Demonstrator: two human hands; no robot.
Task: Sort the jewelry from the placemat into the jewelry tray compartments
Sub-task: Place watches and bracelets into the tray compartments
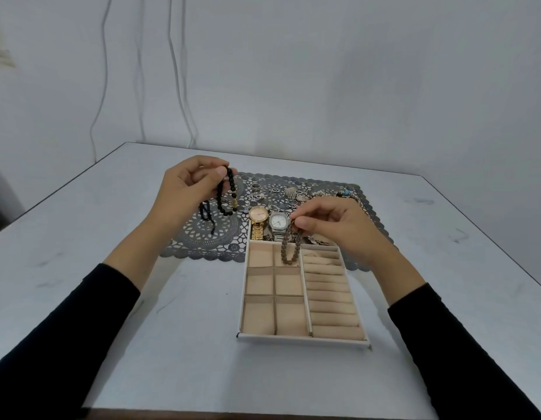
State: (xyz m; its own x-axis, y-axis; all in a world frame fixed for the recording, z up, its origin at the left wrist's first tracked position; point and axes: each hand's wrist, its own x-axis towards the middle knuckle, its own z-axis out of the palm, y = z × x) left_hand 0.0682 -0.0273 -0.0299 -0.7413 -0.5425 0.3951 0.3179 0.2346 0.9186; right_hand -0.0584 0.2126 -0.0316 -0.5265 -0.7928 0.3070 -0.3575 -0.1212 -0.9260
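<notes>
Grey table (81, 268), gold watch (257, 223), dial (258, 213) illegible

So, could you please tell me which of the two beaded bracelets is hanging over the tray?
The brown beaded bracelet pinched by the right hand; the black beaded bracelet in the left hand hangs over the grey lace placemat.

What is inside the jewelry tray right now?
The tray shows nothing lying in its beige compartments. A brown bead bracelet, pinched by the right hand, dangles over one far compartment, hiding part of its floor.
</notes>
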